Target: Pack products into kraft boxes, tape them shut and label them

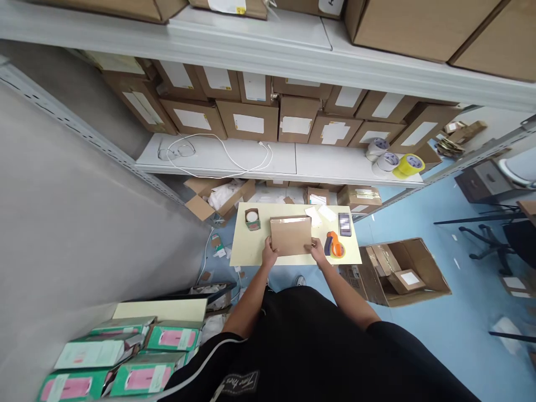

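A brown cardboard box with shiny tape along its far edge rests on the small cream table. My left hand grips its near left corner, and my right hand grips the near right one. Both hands are closed on the cardboard; some fingertips are hidden at its edges. Right of the box lies an orange tape dispenser with a roll of tape. Beyond it are a phone and white paper labels. On the left stands a small green box with a white roll in its top.
Behind the table, a metal shelf bears labelled cartons, a white cable and several tape rolls. A large open carton holding boxes stands on the floor at right. Green-and-pink boxes are stacked at lower left beside the grey wall.
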`<state>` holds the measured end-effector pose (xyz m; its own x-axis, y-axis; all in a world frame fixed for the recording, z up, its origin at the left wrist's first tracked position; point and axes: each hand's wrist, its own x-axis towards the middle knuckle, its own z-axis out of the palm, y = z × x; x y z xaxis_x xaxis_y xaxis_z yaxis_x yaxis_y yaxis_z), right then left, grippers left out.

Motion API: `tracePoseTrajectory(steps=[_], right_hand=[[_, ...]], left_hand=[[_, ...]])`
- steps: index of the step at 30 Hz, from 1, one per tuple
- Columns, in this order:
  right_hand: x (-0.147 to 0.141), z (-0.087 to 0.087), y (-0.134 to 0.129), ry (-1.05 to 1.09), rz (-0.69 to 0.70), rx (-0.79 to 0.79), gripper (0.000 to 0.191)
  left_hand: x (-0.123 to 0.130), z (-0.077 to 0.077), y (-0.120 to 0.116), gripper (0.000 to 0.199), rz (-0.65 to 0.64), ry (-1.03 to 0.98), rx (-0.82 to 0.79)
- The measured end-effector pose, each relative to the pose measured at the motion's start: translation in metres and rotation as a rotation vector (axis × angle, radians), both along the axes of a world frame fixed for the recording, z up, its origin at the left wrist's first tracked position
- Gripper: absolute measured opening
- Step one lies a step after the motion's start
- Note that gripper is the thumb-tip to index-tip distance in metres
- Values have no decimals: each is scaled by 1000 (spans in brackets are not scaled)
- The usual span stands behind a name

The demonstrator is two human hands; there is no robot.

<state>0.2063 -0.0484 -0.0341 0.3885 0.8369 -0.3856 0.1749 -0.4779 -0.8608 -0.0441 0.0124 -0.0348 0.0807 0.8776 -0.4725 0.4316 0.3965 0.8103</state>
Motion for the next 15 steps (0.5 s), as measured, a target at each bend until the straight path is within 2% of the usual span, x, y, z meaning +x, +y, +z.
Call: tracePoseTrajectory(steps=[3,5,8,10,12,15], right_hand=[[4,-3,-8,103,-69,106,84],[5,-5,-16,89,-111,80,100],[2,-4,-28,74,-152,44,111],[-2,2,-32,64,-132,51,113],[-7,13,-32,0,-97,77,109],[-15,30,-25,-149,-41,122,90]], left_hand=[[-7,4,1,85,37,-86,136],[-10,7,0,86,16,-66,174],[-12,17,-5,97,-36,-9,162],[-11,27,-8,105,-64,53,196],[-10,38,-8,103,-108,92,295],[-5,52,2,69,-173,82,401]])
